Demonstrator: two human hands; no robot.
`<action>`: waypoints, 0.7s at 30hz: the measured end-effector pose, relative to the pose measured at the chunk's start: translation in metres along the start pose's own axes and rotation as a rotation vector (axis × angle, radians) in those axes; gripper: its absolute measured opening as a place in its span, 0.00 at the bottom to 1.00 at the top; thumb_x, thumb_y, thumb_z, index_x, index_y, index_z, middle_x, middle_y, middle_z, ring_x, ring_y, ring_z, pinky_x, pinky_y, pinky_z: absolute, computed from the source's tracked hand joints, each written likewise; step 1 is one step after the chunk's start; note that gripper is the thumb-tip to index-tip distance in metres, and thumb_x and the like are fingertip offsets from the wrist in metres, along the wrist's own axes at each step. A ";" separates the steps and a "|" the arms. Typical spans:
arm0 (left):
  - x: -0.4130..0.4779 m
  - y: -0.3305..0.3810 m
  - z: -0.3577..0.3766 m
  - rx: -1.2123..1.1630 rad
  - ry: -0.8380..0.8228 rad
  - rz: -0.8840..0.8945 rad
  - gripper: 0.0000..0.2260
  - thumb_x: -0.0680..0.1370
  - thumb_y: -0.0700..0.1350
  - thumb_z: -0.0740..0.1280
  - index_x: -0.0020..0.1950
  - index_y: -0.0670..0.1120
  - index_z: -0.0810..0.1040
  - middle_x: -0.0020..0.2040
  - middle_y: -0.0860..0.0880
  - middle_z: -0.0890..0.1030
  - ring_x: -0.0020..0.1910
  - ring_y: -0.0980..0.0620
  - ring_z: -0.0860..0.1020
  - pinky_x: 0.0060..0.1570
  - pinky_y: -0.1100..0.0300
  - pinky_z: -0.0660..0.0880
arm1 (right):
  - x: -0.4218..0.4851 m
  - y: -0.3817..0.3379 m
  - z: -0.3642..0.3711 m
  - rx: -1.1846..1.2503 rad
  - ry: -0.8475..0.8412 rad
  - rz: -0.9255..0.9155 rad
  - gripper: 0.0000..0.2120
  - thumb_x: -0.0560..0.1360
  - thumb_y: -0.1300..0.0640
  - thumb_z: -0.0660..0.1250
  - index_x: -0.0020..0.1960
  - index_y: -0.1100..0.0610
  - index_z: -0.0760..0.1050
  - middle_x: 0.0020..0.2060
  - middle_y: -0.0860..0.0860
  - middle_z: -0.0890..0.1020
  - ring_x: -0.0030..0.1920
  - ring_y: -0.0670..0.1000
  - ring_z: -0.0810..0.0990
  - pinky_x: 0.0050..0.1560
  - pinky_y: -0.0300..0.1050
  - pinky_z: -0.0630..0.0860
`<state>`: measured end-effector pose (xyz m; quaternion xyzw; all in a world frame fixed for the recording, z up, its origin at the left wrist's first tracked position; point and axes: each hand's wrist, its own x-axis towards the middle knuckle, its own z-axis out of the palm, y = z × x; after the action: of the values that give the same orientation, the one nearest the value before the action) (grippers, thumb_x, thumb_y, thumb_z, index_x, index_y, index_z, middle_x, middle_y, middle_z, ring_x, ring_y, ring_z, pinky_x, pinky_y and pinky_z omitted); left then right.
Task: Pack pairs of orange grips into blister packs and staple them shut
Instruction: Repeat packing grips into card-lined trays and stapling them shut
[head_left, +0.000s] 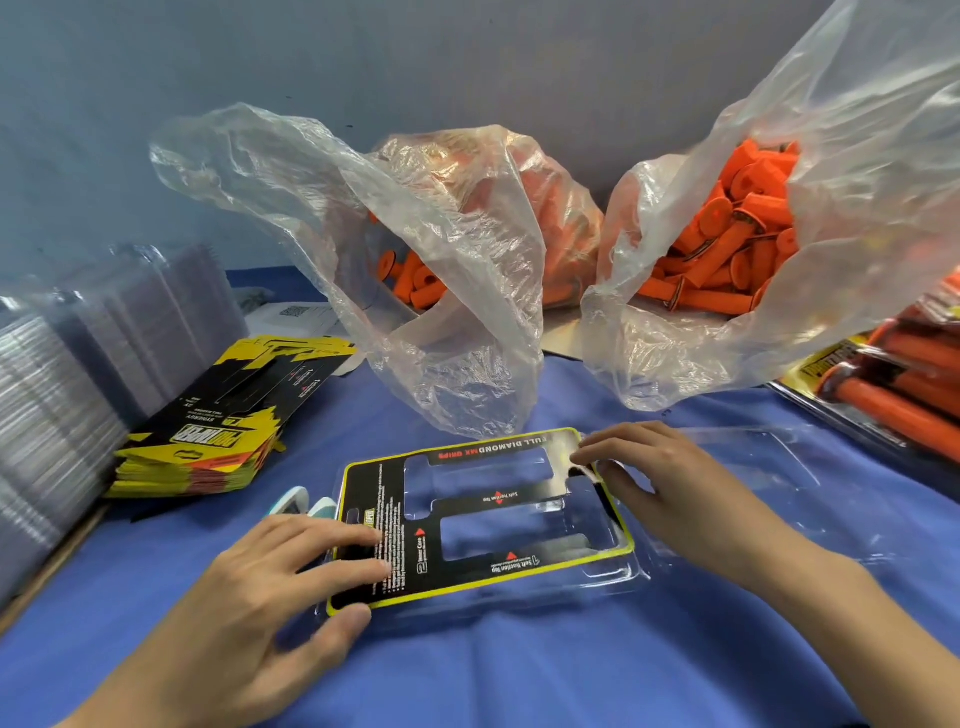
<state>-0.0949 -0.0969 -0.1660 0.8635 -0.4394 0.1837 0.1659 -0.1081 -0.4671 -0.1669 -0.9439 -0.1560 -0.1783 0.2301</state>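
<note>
Seating the printed card (493, 501) into the clear blister pack (618, 569) seems to be the step in hand, so this pack is at its beginning. The pack lies opened on the blue cloth (519, 675), and its two cavities show no grips. The left hand (280, 587) presses the near left end of the card with almost straight fingers and grips nothing. The right hand (670, 483) has lightly bent fingers with their tips on the far right corner of the card. The orange grips (727, 244) wait in the plastic bags (857, 156) behind. The next move probably calls for the card to sit flat, then for one pair of grips to be taken from a bag.
</note>
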 end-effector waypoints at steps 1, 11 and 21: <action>0.000 0.001 -0.001 -0.002 0.016 -0.017 0.17 0.81 0.59 0.57 0.56 0.55 0.84 0.60 0.58 0.80 0.58 0.58 0.77 0.65 0.50 0.69 | 0.000 0.000 0.000 0.001 0.006 -0.004 0.10 0.80 0.59 0.65 0.56 0.50 0.82 0.53 0.40 0.82 0.55 0.49 0.78 0.57 0.50 0.75; 0.007 0.006 0.002 0.069 -0.052 -0.175 0.23 0.82 0.61 0.52 0.64 0.50 0.80 0.64 0.55 0.78 0.63 0.56 0.71 0.68 0.59 0.61 | 0.002 -0.011 -0.002 0.045 0.046 -0.016 0.13 0.80 0.48 0.59 0.60 0.46 0.79 0.55 0.36 0.79 0.58 0.45 0.77 0.59 0.49 0.73; 0.017 0.011 0.000 0.115 -0.112 -0.191 0.20 0.81 0.58 0.55 0.63 0.51 0.80 0.63 0.56 0.79 0.62 0.59 0.70 0.69 0.64 0.58 | 0.003 -0.020 0.010 -0.023 -0.073 -0.005 0.15 0.80 0.52 0.64 0.66 0.45 0.76 0.62 0.38 0.77 0.63 0.46 0.74 0.65 0.41 0.68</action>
<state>-0.0949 -0.1152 -0.1565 0.9184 -0.3526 0.1435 0.1081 -0.1100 -0.4445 -0.1660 -0.9520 -0.1647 -0.1459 0.2130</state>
